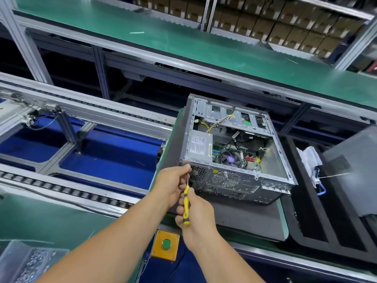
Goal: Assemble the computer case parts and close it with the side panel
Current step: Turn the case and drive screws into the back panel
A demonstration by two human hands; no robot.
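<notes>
An open grey computer case [228, 182] lies on its side on a dark mat, its rear panel facing me and the motherboard, power supply [199, 147] and cables exposed on top. My right hand [196, 213] grips the yellow handle of a screwdriver [186, 207]. The tool's metal shaft points up at the case's near left rear corner. My left hand [173, 182] pinches the shaft near its tip, right against that corner. A grey side panel [355, 170] with a perforated patch leans at the right edge.
A yellow box with a green push button [166, 244] sits just below my hands. A clear bin of small screws [30, 262] is at the bottom left. Roller conveyor rails [61, 188] run to the left. White cloth and bags [310, 160] lie in a black tray on the right.
</notes>
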